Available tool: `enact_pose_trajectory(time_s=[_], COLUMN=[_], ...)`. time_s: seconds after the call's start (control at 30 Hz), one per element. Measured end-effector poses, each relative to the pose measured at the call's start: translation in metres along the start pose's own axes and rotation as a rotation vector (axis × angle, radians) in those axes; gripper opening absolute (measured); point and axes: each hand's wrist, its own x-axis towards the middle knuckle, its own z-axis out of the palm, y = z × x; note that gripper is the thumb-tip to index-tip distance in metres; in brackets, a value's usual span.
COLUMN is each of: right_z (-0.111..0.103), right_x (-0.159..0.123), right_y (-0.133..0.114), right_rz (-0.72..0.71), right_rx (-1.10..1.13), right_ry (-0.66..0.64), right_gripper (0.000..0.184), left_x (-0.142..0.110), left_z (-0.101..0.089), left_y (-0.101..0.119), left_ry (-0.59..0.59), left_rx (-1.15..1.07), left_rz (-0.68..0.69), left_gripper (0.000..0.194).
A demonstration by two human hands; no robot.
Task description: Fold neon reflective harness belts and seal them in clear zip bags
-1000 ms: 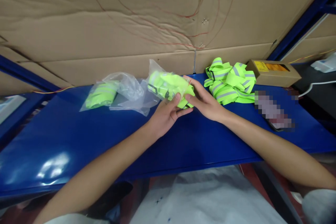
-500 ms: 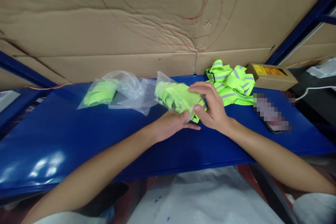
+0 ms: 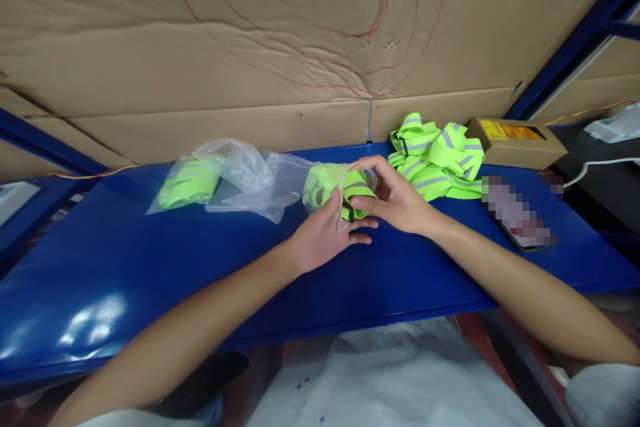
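A folded neon-green reflective strap sits inside a clear plastic bag [image 3: 325, 188] on the blue shelf [image 3: 150, 260]. My left hand [image 3: 325, 235] cups the bag from below, with the thumb pressed against its side. My right hand [image 3: 395, 199] grips the bag's open end, fingers curled over the green strap there. Both hands meet at the bag, near the middle of the shelf.
A second bagged green strap [image 3: 193, 180] and loose clear bags [image 3: 260, 180] lie to the left. A heap of unbagged green reflective straps [image 3: 440, 157] lies to the right, beside a small cardboard box [image 3: 515, 133]. Cardboard sheets [image 3: 300, 33] wall off the back.
The bag has been set down lower and squeezed shorter. My right hand moved from the bag's top to its open end, and my left hand turned up against its side.
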Motion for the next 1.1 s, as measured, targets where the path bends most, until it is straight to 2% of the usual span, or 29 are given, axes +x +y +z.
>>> enact_pose_trajectory(time_s=[0.1, 0.23, 0.3, 0.33, 0.4, 0.47, 0.53, 0.6, 0.63, 0.67, 0.7, 0.77, 0.8, 0.87, 1.0, 1.1], right_z=[0.005, 0.007, 0.004, 0.003, 0.000, -0.002, -0.001, 0.002, 0.004, 0.006, 0.008, 0.010, 0.011, 0.012, 0.012, 0.010], right_x=[-0.001, 0.000, 0.002, 0.004, 0.007, 0.008, 0.009, 0.007, 0.006, 0.005, 0.003, 0.000, -0.002, -0.004, -0.008, -0.011], right_y=[0.002, -0.013, -0.020, -0.022, -0.023, -0.021, -0.020, -0.020, -0.021, -0.023, -0.025, -0.030, -0.032, -0.036, -0.044, -0.052], right_rz=[0.081, 0.174, 0.217, 0.250, 0.339, 0.399, 0.400, 0.372, 0.370, 0.370, 0.364, 0.321, 0.288, 0.230, 0.167, 0.109], right_rx=[-0.018, 0.026, 0.072, 0.082, 0.065, -0.003, -0.077, -0.115, -0.110, -0.099, -0.093, -0.092, -0.100, -0.113, -0.066, -0.002], right_ry=[0.095, 0.156, 0.191, 0.227, 0.324, 0.408, 0.429, 0.403, 0.383, 0.366, 0.355, 0.341, 0.336, 0.319, 0.247, 0.128], right_gripper=[0.041, 0.039, 0.039, 0.039, 0.042, 0.046, 0.049, 0.052, 0.053, 0.054, 0.055, 0.056, 0.056, 0.057, 0.043, 0.027], left_x=[-0.001, -0.004, -0.008, -0.010, -0.018, -0.026, -0.033, -0.036, -0.035, -0.035, -0.033, -0.031, -0.030, -0.031, -0.039, -0.047], left_z=[0.003, 0.016, 0.022, 0.024, 0.028, 0.029, 0.028, 0.024, 0.020, 0.017, 0.013, 0.007, 0.006, 0.008, 0.017, 0.018], left_y=[-0.005, -0.006, 0.000, 0.005, 0.015, 0.024, 0.032, 0.038, 0.040, 0.040, 0.040, 0.036, 0.033, 0.028, 0.029, 0.036], left_ry=[-0.005, -0.066, -0.094, -0.091, -0.028, 0.069, 0.222, 0.383, 0.440, 0.458, 0.421, 0.281, 0.231, 0.194, 0.223, 0.246], left_rx=[0.061, 0.207, 0.301, 0.426, 0.795, 1.121, 1.362, 1.564, 1.651, 1.713, 1.747, 1.773, 1.766, 1.724, 1.637, 1.634], left_rz=[-0.046, -0.040, -0.017, 0.036, 0.232, 0.457, 0.780, 1.148, 1.274, 1.305, 1.236, 1.040, 0.994, 1.004, 1.115, 1.247], left_gripper=[0.060, 0.069, 0.084, 0.092, 0.094, 0.067, 0.039, 0.043, 0.058, 0.078, 0.095, 0.103, 0.100, 0.085, 0.050, 0.040])
